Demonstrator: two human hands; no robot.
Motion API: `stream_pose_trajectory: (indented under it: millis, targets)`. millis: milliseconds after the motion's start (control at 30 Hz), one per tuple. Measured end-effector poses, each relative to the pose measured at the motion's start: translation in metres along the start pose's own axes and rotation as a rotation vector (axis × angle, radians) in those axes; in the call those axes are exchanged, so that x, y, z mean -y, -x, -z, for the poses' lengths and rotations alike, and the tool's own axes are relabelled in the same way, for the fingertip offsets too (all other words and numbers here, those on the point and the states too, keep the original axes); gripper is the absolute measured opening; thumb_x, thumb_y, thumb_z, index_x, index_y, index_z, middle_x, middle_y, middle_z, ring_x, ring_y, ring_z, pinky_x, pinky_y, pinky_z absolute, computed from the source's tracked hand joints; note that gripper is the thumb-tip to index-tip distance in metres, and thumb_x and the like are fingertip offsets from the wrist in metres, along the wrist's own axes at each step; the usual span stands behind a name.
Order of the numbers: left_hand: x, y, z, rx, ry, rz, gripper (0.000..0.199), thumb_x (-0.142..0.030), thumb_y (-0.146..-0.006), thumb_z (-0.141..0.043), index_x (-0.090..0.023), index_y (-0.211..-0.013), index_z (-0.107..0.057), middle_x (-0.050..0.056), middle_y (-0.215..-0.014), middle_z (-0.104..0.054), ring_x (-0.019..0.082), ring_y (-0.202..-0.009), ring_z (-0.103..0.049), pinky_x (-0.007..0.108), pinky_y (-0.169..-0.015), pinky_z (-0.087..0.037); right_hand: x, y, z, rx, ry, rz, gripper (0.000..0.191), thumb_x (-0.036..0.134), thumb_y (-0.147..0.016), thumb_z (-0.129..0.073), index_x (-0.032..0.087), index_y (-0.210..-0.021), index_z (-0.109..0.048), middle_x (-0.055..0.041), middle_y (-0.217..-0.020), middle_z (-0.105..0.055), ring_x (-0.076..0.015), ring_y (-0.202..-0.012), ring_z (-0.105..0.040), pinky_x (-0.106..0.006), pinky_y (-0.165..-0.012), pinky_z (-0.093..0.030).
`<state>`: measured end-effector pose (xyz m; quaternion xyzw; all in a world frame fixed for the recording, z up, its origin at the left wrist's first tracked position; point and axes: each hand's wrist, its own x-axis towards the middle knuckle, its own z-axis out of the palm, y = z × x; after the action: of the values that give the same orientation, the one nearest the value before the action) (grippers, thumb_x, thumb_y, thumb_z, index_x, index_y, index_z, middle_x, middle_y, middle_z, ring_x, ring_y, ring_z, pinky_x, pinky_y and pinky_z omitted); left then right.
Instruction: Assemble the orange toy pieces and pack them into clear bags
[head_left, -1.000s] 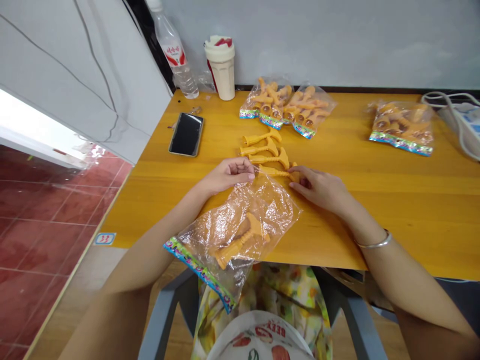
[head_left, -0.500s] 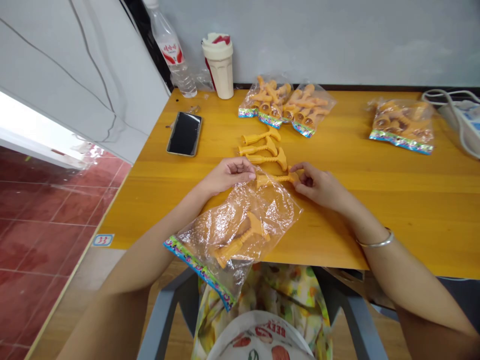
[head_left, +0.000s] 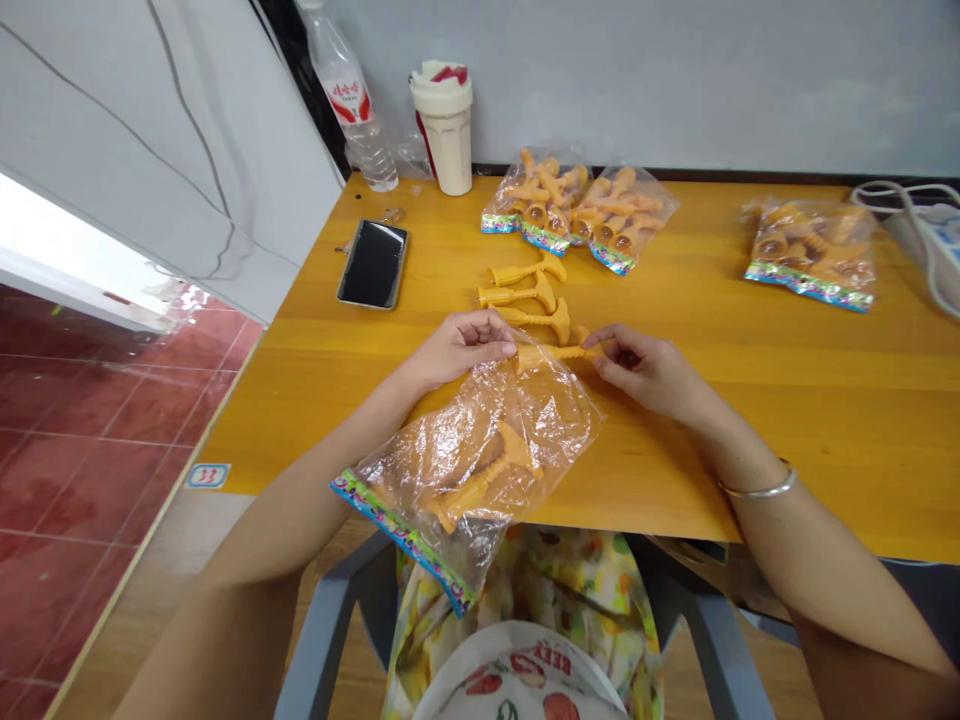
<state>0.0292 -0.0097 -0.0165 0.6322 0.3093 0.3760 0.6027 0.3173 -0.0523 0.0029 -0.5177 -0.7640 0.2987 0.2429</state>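
Left hand [head_left: 471,348]: closed, pinching edge of clear bag [head_left: 457,450] (one orange hammer [head_left: 487,478] inside), bag hanging below it. Loose hammers [head_left: 529,292]: on surface [head_left: 795,400], between and beyond hands. Right hand [head_left: 637,368]: partly curled, fingertips at head of nearest loose hammer [head_left: 551,354]; grip unclear.

On the table [head_left: 720,420], a phone [head_left: 373,264] lay left of the loose hammers [head_left: 541,291], a bottle [head_left: 351,105] and cup [head_left: 448,135] behind it, packed bags [head_left: 551,195] behind the hammers and farther right, another bag [head_left: 439,440] before them.
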Motion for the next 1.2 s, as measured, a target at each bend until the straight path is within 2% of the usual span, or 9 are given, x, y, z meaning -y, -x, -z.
stream_pose_trajectory:
  millis: [133,300,467,767,933,1067,1200]
  targets:
    - [-0.001,0.0,-0.001,-0.008,0.022,-0.007,0.025,-0.036,-0.074,-0.082,-0.016,-0.079,-0.068,0.003,-0.082,-0.071,0.01,-0.072,-0.062,0.024,-0.069,-0.047,-0.005,-0.001,0.005,-0.09,0.009,-0.019,0.03,0.044,-0.09,-0.056,0.023,-0.109,-0.064,0.0022,-0.067,-0.052,-0.0124,-0.056,-0.044,-0.027,-0.058,-0.04]
    - [0.0,0.001,-0.001,-0.002,0.009,0.005,0.025,-0.038,-0.076,-0.081,-0.017,-0.081,-0.068,0.0,-0.07,-0.066,0.009,-0.062,-0.056,0.023,-0.061,-0.044,0.001,0.001,0.002,0.003,0.05,0.042,0.028,0.043,-0.09,-0.056,0.024,-0.109,-0.065,0.0016,-0.067,-0.054,-0.0135,-0.058,-0.046,-0.028,-0.061,-0.042]
    - [-0.001,0.001,-0.003,0.006,0.017,-0.003,0.026,-0.038,-0.074,-0.082,-0.017,-0.078,-0.068,-0.002,-0.067,-0.062,0.007,-0.059,-0.052,0.022,-0.059,-0.041,0.005,0.002,-0.004,0.068,0.033,0.097,0.028,0.037,-0.088,-0.056,0.023,-0.112,-0.064,0.0018,-0.069,-0.054,-0.0128,-0.059,-0.048,-0.027,-0.061,-0.043]
    - [-0.006,0.002,-0.005,-0.001,0.057,-0.025,0.026,-0.037,-0.075,-0.082,-0.017,-0.076,-0.066,-0.002,-0.07,-0.062,0.008,-0.061,-0.053,0.023,-0.06,-0.042,0.009,0.005,0.009,0.035,0.023,0.11,0.026,0.039,-0.088,-0.058,0.026,-0.108,-0.066,0.0,-0.072,-0.058,-0.0152,-0.063,-0.05,-0.03,-0.065,-0.045]
    - [-0.003,0.003,-0.01,-0.007,0.102,0.02,0.027,-0.037,-0.075,-0.082,-0.017,-0.08,-0.065,-0.002,-0.068,-0.063,0.008,-0.057,-0.055,0.023,-0.058,-0.044,0.012,0.005,-0.01,0.12,-0.034,0.153,0.024,0.041,-0.092,-0.055,0.025,-0.108,-0.064,0.0009,-0.071,-0.055,-0.0132,-0.061,-0.048,-0.028,-0.062,-0.044]
    - [0.0,0.003,-0.02,0.067,0.154,0.067,0.028,-0.038,-0.076,-0.081,-0.016,-0.08,-0.064,-0.002,-0.066,-0.064,0.008,-0.056,-0.058,0.023,-0.058,-0.047,0.011,0.007,-0.028,0.129,-0.118,0.205,0.025,0.04,-0.094,-0.056,0.023,-0.112,-0.062,0.0024,-0.072,-0.052,-0.0108,-0.062,-0.045,-0.025,-0.061,-0.042]
    - [-0.001,0.003,-0.026,0.112,0.164,0.081,0.027,-0.039,-0.078,-0.079,-0.016,-0.08,-0.064,-0.002,-0.062,-0.062,0.009,-0.056,-0.058,0.023,-0.057,-0.047,0.011,0.007,-0.038,0.155,-0.34,0.147,0.025,0.042,-0.091,-0.061,0.023,-0.108,-0.062,0.0003,-0.082,-0.055,-0.0113,-0.071,-0.051,-0.025,-0.066,-0.047]
